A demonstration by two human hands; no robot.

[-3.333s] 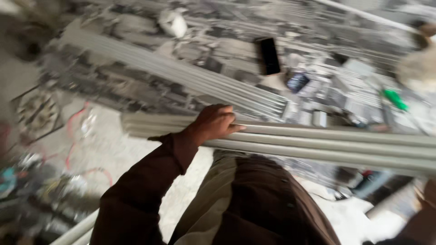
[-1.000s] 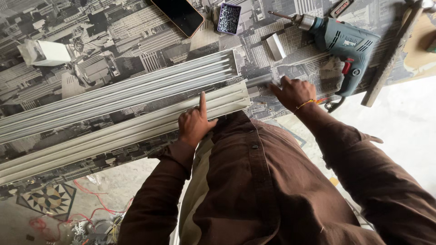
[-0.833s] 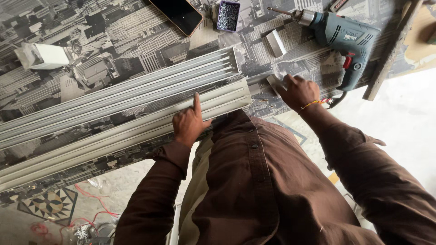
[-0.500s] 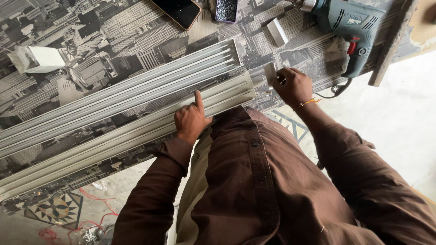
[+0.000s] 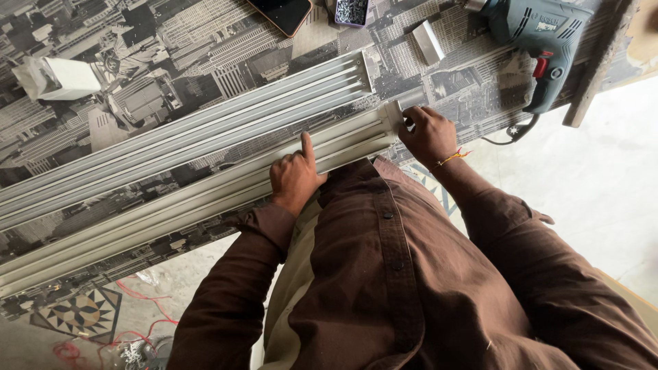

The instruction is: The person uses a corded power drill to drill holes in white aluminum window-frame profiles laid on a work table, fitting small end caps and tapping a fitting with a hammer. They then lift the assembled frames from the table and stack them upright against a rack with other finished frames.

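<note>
Two long grey aluminium channel profiles lie side by side on a table covered with a black-and-white city print. My left hand [image 5: 295,177] presses on the near profile [image 5: 171,205], index finger stretched across its ribs. My right hand [image 5: 428,133] grips the right end of that near profile, where a small metal piece [image 5: 392,115] sits against the end. The far profile [image 5: 205,133] lies just beyond, untouched.
A teal electric drill [image 5: 541,31] lies at the top right, its cable trailing off the table edge. A small metal block [image 5: 428,41], a phone [image 5: 284,14] and a box of screws [image 5: 351,10] lie behind the profiles. A white box [image 5: 62,77] sits at the left. Red wires [image 5: 103,336] lie on the floor.
My right hand has moved left from beside the drill to the end of the near profile. My left hand has stayed pressed on the profile.
</note>
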